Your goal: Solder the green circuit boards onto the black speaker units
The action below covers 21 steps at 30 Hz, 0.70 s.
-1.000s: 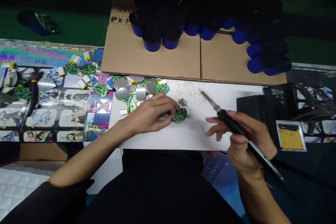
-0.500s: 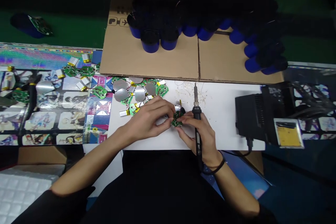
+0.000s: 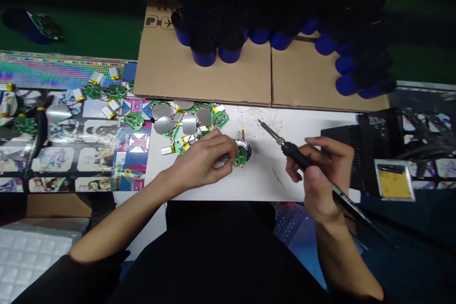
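Note:
My left hand (image 3: 208,157) pinches the left edge of a small green circuit board (image 3: 242,156) with thumb and fingertips. That board rests against a round black-rimmed part (image 3: 248,146) on the white work surface; its lower side is hidden. To the right, my right hand (image 3: 326,175) grips a black-handled soldering iron (image 3: 297,156), its metal tip pointing up and left, apart from the board. Left of the board lies a pile of more green circuit boards (image 3: 174,138) with silver discs and small silver batteries (image 3: 168,150). Thin wire scraps (image 3: 265,116) lie behind the board.
A cardboard sheet (image 3: 203,83) behind carries several blue cylinders (image 3: 204,52). A black soldering station (image 3: 342,140) and a tray with a yellow sponge (image 3: 394,184) stand at the right. Black-handled pliers (image 3: 42,126) lie far left. A foam tray (image 3: 32,256) is low at the left.
My right hand has left the circuit board and moved right, swinging the soldering iron from upright into a slanted working grip. My left hand has stayed at the board.

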Each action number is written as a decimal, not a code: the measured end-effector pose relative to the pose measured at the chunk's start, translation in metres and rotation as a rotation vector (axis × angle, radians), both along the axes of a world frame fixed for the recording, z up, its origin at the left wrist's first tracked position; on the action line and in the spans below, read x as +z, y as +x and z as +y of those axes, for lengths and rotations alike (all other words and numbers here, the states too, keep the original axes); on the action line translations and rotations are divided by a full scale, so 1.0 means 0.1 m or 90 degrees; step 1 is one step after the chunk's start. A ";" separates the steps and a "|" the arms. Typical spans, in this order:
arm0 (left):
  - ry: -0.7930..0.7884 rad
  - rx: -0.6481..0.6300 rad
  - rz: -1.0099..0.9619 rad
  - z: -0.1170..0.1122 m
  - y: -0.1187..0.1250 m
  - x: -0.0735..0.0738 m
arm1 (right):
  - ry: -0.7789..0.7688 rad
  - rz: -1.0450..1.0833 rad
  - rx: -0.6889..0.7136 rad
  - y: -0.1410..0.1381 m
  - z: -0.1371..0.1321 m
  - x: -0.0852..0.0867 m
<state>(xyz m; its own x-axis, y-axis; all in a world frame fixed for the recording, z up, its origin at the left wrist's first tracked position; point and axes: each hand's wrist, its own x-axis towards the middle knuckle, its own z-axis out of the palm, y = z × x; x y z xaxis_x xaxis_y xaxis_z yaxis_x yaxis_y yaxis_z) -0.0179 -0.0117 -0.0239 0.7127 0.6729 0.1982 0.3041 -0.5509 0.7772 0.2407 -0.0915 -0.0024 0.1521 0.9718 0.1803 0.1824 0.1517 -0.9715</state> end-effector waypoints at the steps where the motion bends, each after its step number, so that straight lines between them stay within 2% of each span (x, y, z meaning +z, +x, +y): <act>1: 0.002 0.005 0.009 -0.01 0.01 0.01 | -0.012 -0.031 -0.005 0.05 0.00 0.03; 4: 0.016 0.025 0.043 -0.03 0.04 0.04 | 0.026 -0.149 -0.029 0.16 -0.03 0.06; 7: 0.027 0.037 0.074 -0.04 0.06 0.08 | 0.078 -0.201 -0.041 0.20 -0.05 0.04; 13: 0.047 0.059 0.100 -0.06 0.09 0.11 | 0.003 -0.188 0.070 0.16 -0.02 0.06; 21: 0.042 0.062 0.113 -0.07 0.10 0.11 | -0.001 -0.141 0.128 0.08 0.05 0.04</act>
<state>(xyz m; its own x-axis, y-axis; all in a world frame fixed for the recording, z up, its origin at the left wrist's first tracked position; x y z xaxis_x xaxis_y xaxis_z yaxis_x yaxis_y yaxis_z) -0.0080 -0.0185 -0.0129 0.6719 0.7306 0.1212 0.4873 -0.5594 0.6705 0.2488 -0.0862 0.0018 -0.0862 0.9788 0.1858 0.3571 0.2045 -0.9114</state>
